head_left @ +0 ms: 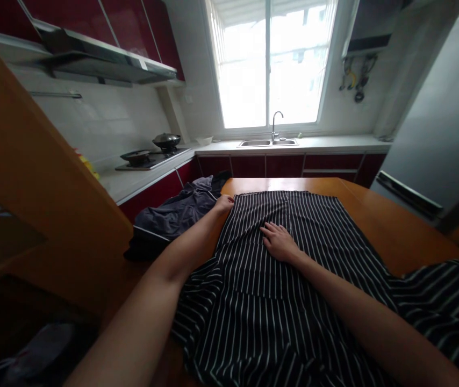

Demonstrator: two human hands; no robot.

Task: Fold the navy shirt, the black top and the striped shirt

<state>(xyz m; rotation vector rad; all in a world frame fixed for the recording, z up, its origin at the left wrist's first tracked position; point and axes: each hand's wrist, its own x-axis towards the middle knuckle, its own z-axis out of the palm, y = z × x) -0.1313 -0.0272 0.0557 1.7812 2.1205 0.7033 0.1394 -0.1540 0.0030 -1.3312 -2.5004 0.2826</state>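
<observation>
A black apron (262,322) with white stripes lies spread over the wooden table, its narrower part at the far side and its wider, creased part toward me. At its far left corner my left hand (224,203) has its fingers closed on the edge of the cloth. My right hand (280,242) rests palm down on the upper middle of the apron, fingers apart, with small wrinkles around it. Left of my left hand, a crumpled dark grey garment (173,212) with light piping lies at the table's edge.
The orange-brown wooden table (374,231) has a rounded far right side. Beyond it are a counter with a sink (256,143) under the window, and a stove with a lidded pan (166,141). A refrigerator (427,123) stands at right, a wooden panel (31,140) at left.
</observation>
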